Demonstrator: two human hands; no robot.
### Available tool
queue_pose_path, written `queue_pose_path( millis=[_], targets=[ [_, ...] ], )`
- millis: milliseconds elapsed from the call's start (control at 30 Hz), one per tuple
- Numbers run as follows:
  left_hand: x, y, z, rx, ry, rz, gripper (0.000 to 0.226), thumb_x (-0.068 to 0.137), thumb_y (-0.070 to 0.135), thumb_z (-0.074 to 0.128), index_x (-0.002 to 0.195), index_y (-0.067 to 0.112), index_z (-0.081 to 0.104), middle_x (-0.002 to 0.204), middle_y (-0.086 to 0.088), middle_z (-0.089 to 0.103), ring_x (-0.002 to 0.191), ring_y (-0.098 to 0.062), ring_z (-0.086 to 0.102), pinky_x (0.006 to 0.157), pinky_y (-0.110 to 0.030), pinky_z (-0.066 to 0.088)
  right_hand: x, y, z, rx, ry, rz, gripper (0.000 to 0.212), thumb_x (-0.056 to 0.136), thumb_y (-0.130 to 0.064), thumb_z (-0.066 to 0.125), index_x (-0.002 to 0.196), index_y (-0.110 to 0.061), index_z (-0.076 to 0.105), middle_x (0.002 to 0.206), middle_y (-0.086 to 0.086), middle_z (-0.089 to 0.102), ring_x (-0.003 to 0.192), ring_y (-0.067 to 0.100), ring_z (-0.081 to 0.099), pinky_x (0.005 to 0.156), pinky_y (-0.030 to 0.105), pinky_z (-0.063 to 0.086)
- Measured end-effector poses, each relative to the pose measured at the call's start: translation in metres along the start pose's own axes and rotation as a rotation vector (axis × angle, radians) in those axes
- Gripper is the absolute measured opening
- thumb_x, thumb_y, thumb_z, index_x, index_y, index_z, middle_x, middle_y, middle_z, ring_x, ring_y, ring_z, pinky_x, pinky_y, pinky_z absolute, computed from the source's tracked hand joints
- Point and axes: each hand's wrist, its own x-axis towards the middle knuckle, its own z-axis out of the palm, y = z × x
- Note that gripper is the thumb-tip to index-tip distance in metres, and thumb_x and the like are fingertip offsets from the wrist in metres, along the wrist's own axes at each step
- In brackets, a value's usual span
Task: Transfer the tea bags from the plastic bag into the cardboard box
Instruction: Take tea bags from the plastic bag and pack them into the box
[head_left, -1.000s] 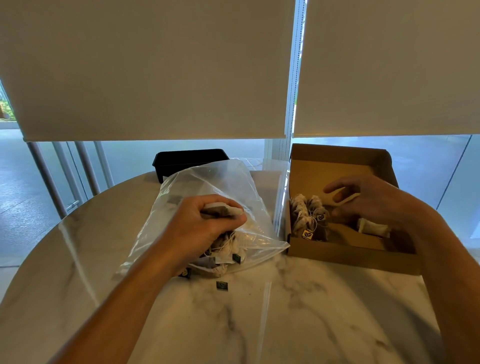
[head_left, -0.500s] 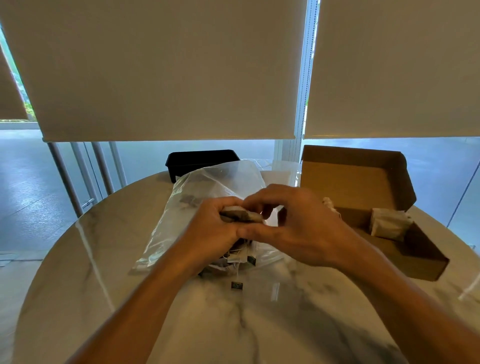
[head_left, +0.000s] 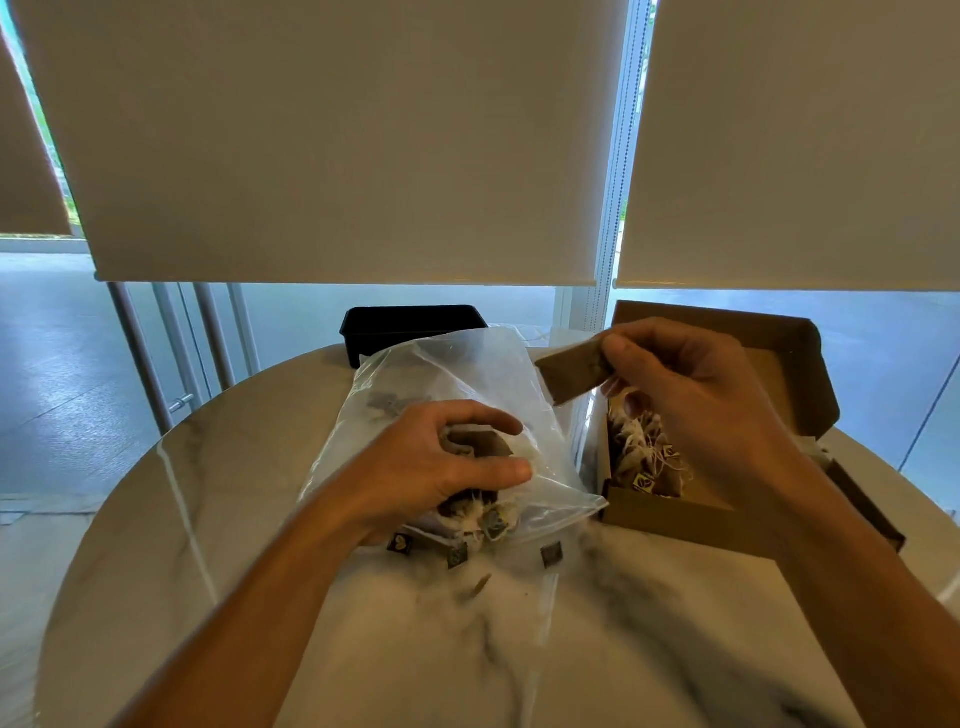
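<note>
Right hand (head_left: 691, 395) with tea bag (head_left: 571, 375) above cardboard box (head_left: 670, 514), black tray (head_left: 410, 323) behind.

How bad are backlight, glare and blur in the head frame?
Head view: strong backlight from the windows under the blinds, so both hands and the cardboard box read dark; sheen on the plastic bag veils the tea bags inside; motion blur smears the marble table near the loose tags; wide-angle bending at the edges; the tea bag in the right hand stays legible.
</note>
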Motion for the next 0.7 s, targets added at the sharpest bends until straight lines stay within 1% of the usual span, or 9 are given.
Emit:
queue_pose_path(
  millis=[67,133,233,300,400,467,533,600,700],
  targets=[
    [-0.001,0.003,-0.001,-0.025,0.023,0.009,0.044,0.061,0.039,0.072,0.103,0.029,0.069,0.090,0.005,0.070,0.076,-0.008,0.069,0.065,-0.020,0.055,0.000,0.000,-0.004,0.059,0.005,0.020,0.014,0.086,-0.029,0.056,0.091,-0.028,0.069,0.080,-0.002,0.070,0.071,0.013,0.062,0.063,0.024,0.053],
    [0.000,0.005,0.001,-0.054,0.076,0.029,0.043,0.062,0.041,0.069,0.102,0.027,0.070,0.079,0.006,0.070,0.066,-0.007,0.067,0.057,-0.016,0.050,-0.001,0.000,-0.003,0.070,-0.036,0.034,0.018,0.081,-0.035,0.056,0.091,-0.027,0.070,0.080,-0.003,0.069,0.070,0.008,0.061,0.061,0.022,0.052],
    [0.000,0.008,0.007,-0.102,0.126,0.067,0.043,0.062,0.042,0.067,0.101,0.024,0.069,0.059,0.007,0.065,0.052,-0.007,0.061,0.048,-0.015,0.045,-0.003,0.003,0.007,-0.028,-0.109,0.004,0.016,0.080,-0.038,0.055,0.089,-0.034,0.068,0.080,-0.012,0.068,0.073,0.005,0.062,0.063,0.014,0.051],
    [0.000,0.009,0.011,-0.124,0.144,0.092,0.040,0.065,0.040,0.066,0.099,0.019,0.070,0.054,0.006,0.063,0.046,-0.007,0.057,0.044,-0.014,0.043,-0.004,0.003,0.013,-0.067,-0.147,-0.031,0.013,0.080,-0.038,0.055,0.087,-0.037,0.066,0.079,-0.019,0.068,0.077,0.005,0.063,0.064,0.008,0.048],
    [0.000,0.008,0.013,-0.113,0.193,0.140,0.033,0.069,0.039,0.066,0.093,0.018,0.073,0.056,0.007,0.063,0.051,-0.006,0.060,0.049,-0.014,0.045,-0.005,0.002,0.016,-0.058,-0.194,-0.044,0.019,0.074,-0.041,0.057,0.091,-0.037,0.067,0.081,-0.017,0.069,0.078,0.007,0.065,0.067,0.013,0.051],
    [0.000,0.008,0.012,-0.168,0.216,0.160,0.022,0.073,0.033,0.067,0.087,0.018,0.074,0.053,0.006,0.062,0.049,-0.006,0.058,0.047,-0.014,0.044,-0.004,0.003,0.015,-0.051,-0.223,-0.027,0.024,0.071,-0.042,0.062,0.095,-0.038,0.066,0.083,-0.009,0.070,0.078,0.010,0.067,0.071,0.021,0.056],
    [0.000,0.010,0.010,-0.239,0.235,0.172,0.013,0.077,0.025,0.068,0.084,0.016,0.074,0.050,0.001,0.061,0.043,-0.010,0.056,0.043,-0.015,0.042,-0.004,0.004,0.013,-0.084,-0.282,0.009,0.025,0.068,-0.044,0.063,0.092,-0.037,0.068,0.081,-0.003,0.071,0.077,0.013,0.067,0.075,0.030,0.059],
    [0.001,0.010,0.007,-0.281,0.279,0.182,0.016,0.075,0.025,0.068,0.083,0.013,0.073,0.049,0.000,0.060,0.042,-0.011,0.055,0.042,-0.016,0.042,-0.005,0.005,0.011,-0.119,-0.360,0.078,0.026,0.067,-0.045,0.062,0.089,-0.034,0.071,0.083,-0.008,0.072,0.076,0.013,0.067,0.076,0.034,0.059],
    [0.002,0.009,0.002,-0.348,0.361,0.165,0.023,0.072,0.029,0.068,0.086,0.011,0.072,0.050,0.001,0.058,0.040,-0.008,0.053,0.041,-0.016,0.042,-0.006,0.006,0.008,-0.155,-0.420,0.150,0.029,0.065,-0.049,0.060,0.085,-0.035,0.073,0.085,-0.015,0.073,0.076,0.012,0.067,0.073,0.030,0.058]
  ],
)
